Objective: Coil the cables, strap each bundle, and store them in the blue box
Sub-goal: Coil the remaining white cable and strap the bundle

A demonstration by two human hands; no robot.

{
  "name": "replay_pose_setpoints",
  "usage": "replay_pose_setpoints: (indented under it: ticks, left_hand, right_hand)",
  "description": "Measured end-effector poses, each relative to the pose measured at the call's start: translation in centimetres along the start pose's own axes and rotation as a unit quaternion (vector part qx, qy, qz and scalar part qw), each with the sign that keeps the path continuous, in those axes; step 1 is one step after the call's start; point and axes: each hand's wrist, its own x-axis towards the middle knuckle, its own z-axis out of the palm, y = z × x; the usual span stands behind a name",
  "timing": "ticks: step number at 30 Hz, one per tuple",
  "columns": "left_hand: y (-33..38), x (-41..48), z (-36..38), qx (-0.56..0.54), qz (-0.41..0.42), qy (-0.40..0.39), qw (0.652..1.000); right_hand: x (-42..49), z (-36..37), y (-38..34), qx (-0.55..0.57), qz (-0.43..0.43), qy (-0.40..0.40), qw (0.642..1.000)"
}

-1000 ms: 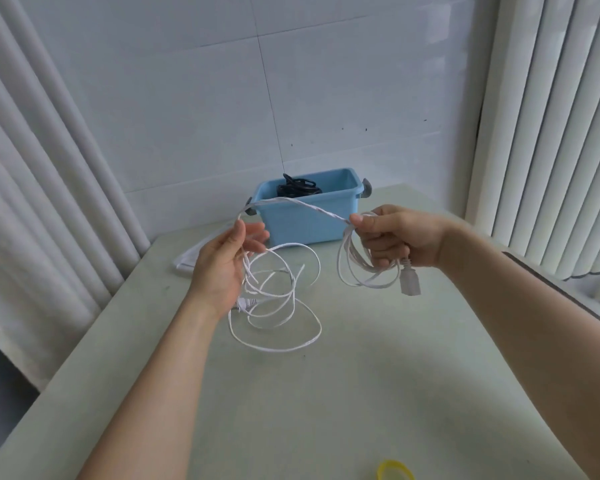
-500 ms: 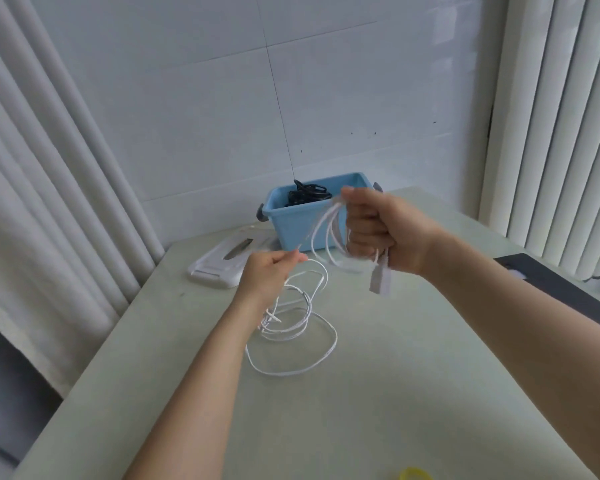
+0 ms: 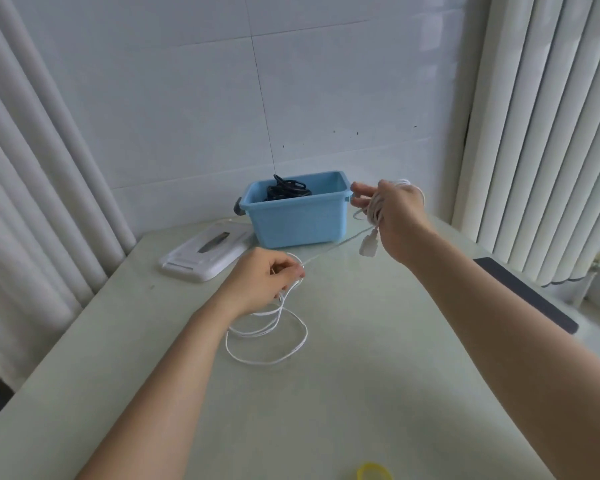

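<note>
A thin white cable lies in loose loops on the pale green table. My left hand pinches a strand of it just above the loops. My right hand, raised beside the right end of the blue box, has several turns of the same cable wound round it, fingers extended. The cable's white plug dangles below that hand. A taut strand runs between the two hands. A coiled black cable sits inside the box.
A flat white lid-like tray lies left of the box. A yellow strap ring shows at the near table edge. A dark pad lies at the right edge. Tiled wall and curtains close in behind and at both sides.
My right hand has swung right and away from the box front, winding another turn. My left hand has dropped toward the table, and fewer loose loops lie there.
</note>
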Motion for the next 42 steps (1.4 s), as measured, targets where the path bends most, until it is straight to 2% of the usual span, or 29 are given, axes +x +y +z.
replay_pose_setpoints:
  ticks: [3,7,10,13,16,19,21,26,30,34,36,39,42]
  left_hand:
    - [0.6,-0.1,-0.5,-0.028,0.067,0.031,0.997]
    - [1.5,-0.3,-1.3,-0.144,0.115,0.069,0.980]
    - [1.7,-0.4,-1.6,-0.207,0.134,0.105,0.963]
    - [1.7,-0.2,-1.5,-0.232,0.110,0.144,0.956]
    - [1.6,-0.3,-1.4,-0.248,0.094,0.055,0.963]
    - [1.5,-0.9,-1.8,-0.310,0.092,-0.095,0.942]
    - [1.8,-1.4,-1.7,-0.324,0.117,-0.147,0.927]
    - [0.8,-1.0,-2.0,-0.260,0.108,-0.099,0.954]
    - [0.7,-0.6,-1.8,-0.171,0.093,-0.038,0.980]
    - [1.3,-0.2,-0.2,-0.067,0.104,0.047,0.991]
    - [1.5,-0.2,0.4,-0.064,0.094,0.064,0.991]
    - [0.9,-0.1,0.2,-0.106,0.053,0.030,0.993]
    - [-0.5,0.0,0.2,-0.070,0.026,0.009,0.997]
  right_hand:
    - [-0.3,0.4,1.2,-0.204,-0.047,-0.095,0.973]
    - [-2.1,0.9,2.1,-0.274,-0.031,-0.272,0.922]
    - [-3.6,1.6,2.0,-0.272,0.018,-0.402,0.874]
    - [-4.8,2.2,1.9,-0.214,0.079,-0.510,0.830]
    - [-6.0,2.6,1.8,-0.146,0.052,-0.561,0.813]
    - [-6.3,2.8,1.8,-0.084,0.046,-0.558,0.824]
    - [-6.0,2.7,1.7,-0.050,0.055,-0.537,0.840]
    - [-5.0,2.0,1.3,-0.060,0.105,-0.475,0.871]
    - [-4.8,1.6,0.9,-0.089,0.152,-0.459,0.871]
    - [-4.2,1.4,1.0,-0.125,0.134,-0.456,0.871]
    - [-3.9,1.2,0.8,-0.090,0.134,-0.432,0.887]
    - [-3.1,1.0,0.0,0.008,0.138,-0.359,0.923]
    - [-1.6,0.5,-0.8,0.118,0.123,-0.270,0.948]
